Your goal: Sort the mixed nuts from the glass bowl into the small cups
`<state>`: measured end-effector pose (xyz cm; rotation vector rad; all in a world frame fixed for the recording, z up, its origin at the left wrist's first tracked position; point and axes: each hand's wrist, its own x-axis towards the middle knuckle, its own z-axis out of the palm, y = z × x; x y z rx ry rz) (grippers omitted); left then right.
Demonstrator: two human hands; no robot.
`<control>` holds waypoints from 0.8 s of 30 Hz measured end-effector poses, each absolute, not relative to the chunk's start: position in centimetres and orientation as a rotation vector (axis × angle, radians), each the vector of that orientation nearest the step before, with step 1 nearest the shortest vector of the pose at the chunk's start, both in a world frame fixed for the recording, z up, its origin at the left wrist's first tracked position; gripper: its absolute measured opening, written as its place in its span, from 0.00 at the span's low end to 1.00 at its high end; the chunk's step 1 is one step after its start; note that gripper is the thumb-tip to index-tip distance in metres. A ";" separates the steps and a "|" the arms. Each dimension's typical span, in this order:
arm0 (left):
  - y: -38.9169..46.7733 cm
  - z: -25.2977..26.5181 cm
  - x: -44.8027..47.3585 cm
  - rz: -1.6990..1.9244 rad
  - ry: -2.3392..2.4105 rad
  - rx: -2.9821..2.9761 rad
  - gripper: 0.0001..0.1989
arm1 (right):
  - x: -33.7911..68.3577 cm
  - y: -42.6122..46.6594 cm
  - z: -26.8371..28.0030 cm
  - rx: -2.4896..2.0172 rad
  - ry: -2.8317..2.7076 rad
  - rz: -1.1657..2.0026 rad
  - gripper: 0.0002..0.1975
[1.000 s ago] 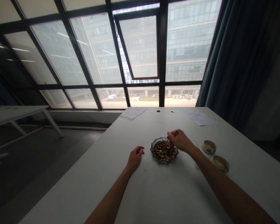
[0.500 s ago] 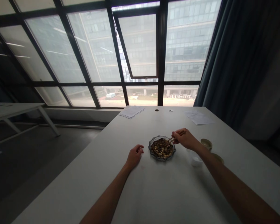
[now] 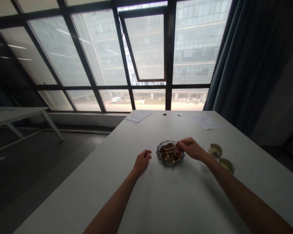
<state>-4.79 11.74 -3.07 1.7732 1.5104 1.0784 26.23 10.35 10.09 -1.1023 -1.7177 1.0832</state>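
Note:
A scalloped glass bowl (image 3: 170, 164) stands on the table, filled with a mix of small brown and pale pieces, perhaps nuts or beans (image 3: 172, 157). Over its right rim, my right hand (image 3: 188, 148) grips a pair of wooden chopsticks (image 3: 173, 149), their tips down among the pieces. Left of the bowl and apart from it, my left hand (image 3: 142, 161) rests on the tabletop, empty, its fingers loosely bent with a gap between thumb and forefinger. A whitish translucent container (image 3: 203, 166) is partly hidden behind my right wrist.
Two small tan cups, a farther one (image 3: 215, 150) and a nearer one (image 3: 226, 165), stand right of my right forearm. Paper sheets lie at the table's (image 3: 127, 146) far left (image 3: 138, 116) and far right (image 3: 208, 122). A blue curtain (image 3: 230, 65) hangs at the right.
My right hand has shifted slightly left and lower over the bowl, and the chopsticks lie flatter across it. Both cups show more fully. My left hand stays by the bowl.

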 end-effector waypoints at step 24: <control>1.5 2.3 6.8 1.079 0.992 1.321 0.24 | 24.1 -2.5 6.6 -0.877 -1.598 0.309 0.09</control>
